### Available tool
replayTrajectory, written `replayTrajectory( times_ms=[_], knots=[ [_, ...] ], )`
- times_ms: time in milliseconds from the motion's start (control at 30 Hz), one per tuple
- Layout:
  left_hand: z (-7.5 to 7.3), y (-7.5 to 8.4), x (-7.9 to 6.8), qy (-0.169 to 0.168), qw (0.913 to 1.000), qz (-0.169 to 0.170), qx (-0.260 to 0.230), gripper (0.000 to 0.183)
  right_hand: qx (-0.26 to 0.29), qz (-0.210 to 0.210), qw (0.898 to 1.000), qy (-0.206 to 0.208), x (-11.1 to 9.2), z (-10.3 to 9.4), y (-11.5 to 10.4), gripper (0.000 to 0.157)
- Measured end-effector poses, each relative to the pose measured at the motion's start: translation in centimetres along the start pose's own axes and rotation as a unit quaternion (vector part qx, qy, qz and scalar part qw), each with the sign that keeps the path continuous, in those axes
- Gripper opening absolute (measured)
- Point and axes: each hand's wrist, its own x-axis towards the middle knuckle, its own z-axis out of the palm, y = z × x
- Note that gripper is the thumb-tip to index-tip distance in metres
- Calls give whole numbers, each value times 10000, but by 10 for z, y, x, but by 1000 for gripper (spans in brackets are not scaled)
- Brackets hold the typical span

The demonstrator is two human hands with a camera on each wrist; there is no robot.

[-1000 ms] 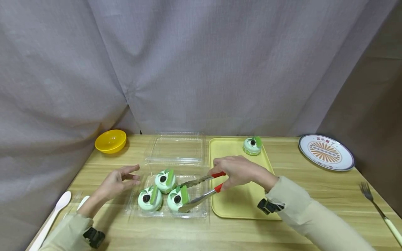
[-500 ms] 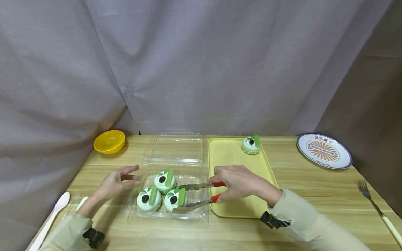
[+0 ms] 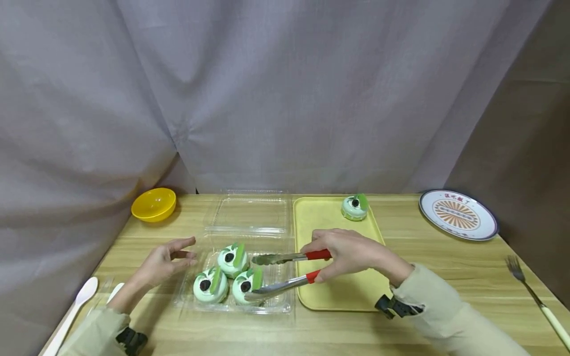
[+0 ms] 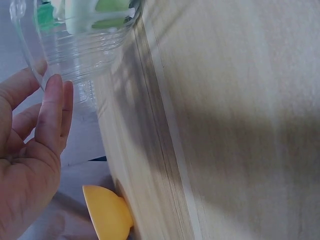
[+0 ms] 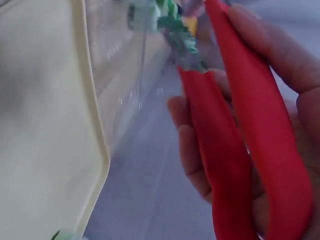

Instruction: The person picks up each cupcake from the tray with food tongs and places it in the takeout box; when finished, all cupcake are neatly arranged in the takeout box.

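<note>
In the head view, my right hand [image 3: 352, 252] grips metal tongs [image 3: 318, 254] by the red handles. The tong arms are spread. The near tip overlaps the front right green cake [image 3: 244, 294]; the far tip lies behind it. Two more green cakes, a back one [image 3: 229, 264] and a left one [image 3: 206, 291], stand beside it in the clear plastic box [image 3: 271, 310]. My left hand [image 3: 162, 262] is at the box's left side. In the left wrist view its extended fingertips [image 4: 55, 85] are right at the box's rim. The right wrist view shows fingers around both red handles.
A yellow tray [image 3: 311, 301] beside the box bears another green cake [image 3: 355, 210] at the back. The box's lid [image 3: 249, 230] lies folded back. A yellow bowl [image 3: 154, 205] and white spoon [image 3: 82, 296] are left, a patterned plate [image 3: 458, 236] and fork [image 3: 534, 296] right.
The tong arms narrowed slightly, then spread apart, and the far arm drew back from the front right cake. My right hand shifted a little to the right. The left hand stayed beside the box.
</note>
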Motion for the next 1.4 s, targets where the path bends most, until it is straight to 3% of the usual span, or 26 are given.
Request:
replayTrajectory(
  times_ms=[67,167,333,400,500,600,900,1033,1200,1400],
  knots=[
    [-1,-1,-2,26,10000,-25,30,62,344,-130,9989,304,-9,-4,14,54],
    [-3,-1,-5,47,10000,-23,22,62,680,19,9924,1030,-30,-11,43,61],
    [-5,-1,-7,59,10000,38,3,62,225,584,9674,2454,-72,-20,113,61],
    [-6,-2,-8,60,10000,35,25,62,142,783,9601,2681,-88,-20,141,60],
    [-5,-3,-9,62,10000,34,60,62,205,1052,9599,2592,-106,-19,173,61],
    [-5,-3,-9,63,9999,59,53,61,235,1315,9637,2311,-116,-19,192,64],
    [-3,-4,-7,54,9999,124,-54,60,-140,1731,9719,1586,-110,-23,211,61],
    [-2,-4,-5,7,9999,132,-76,61,-142,1631,9738,1579,-107,-23,216,61],
    [0,-2,-3,-2,9999,156,-74,61,-33,1169,9756,1859,-105,-19,220,53],
    [0,-2,-1,-14,9998,176,-109,61,51,1264,9711,2025,-104,-15,216,52]
  ],
)
